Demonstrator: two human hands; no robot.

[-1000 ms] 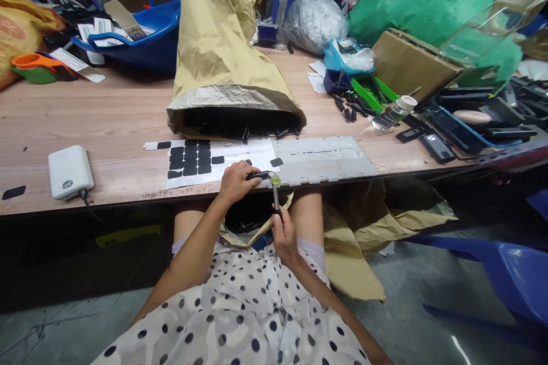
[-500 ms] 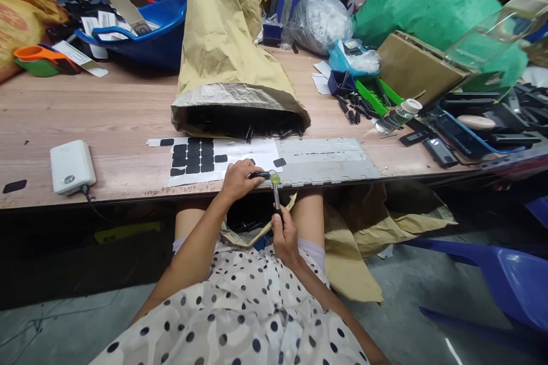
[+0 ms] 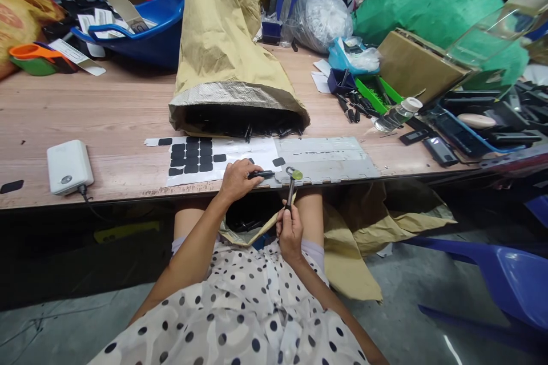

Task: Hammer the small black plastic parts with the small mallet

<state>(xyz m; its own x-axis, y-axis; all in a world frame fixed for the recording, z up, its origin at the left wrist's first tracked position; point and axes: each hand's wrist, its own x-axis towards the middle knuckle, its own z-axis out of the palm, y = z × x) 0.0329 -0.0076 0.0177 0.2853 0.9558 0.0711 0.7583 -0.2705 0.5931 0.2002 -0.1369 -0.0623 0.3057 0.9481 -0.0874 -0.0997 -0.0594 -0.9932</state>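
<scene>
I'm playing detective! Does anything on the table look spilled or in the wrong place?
Maybe two things: one black patch lies alone at far left, apart from the other black patches on the white sheet. Small black pieces lie loose beside the green tray, as if spilled.

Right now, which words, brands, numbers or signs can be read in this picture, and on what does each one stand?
No text can be read clearly.
White card: printed marks, too small.
Orange bag: red mark, too blurred.
White box with cable: round mark, too small to read.
</scene>
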